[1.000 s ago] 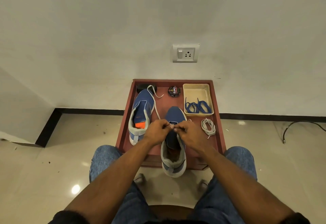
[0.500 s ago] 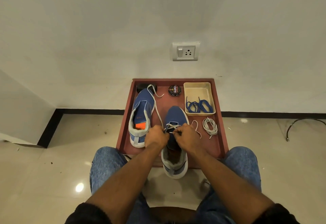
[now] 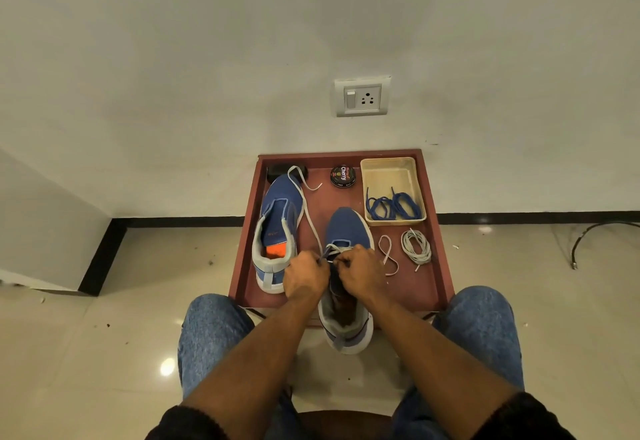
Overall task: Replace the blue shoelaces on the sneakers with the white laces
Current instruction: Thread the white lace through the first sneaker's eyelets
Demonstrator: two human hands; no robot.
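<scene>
Your left hand point(image 3: 304, 275) and right hand point(image 3: 360, 273) both pinch the white lace point(image 3: 334, 252) over the near sneaker point(image 3: 346, 228), fingers curled tight; blue laces point(image 3: 394, 206) sit in the tray point(image 3: 388, 168).

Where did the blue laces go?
The blue laces lie in the beige tray at the table's far right, beside the polish tin.
</scene>
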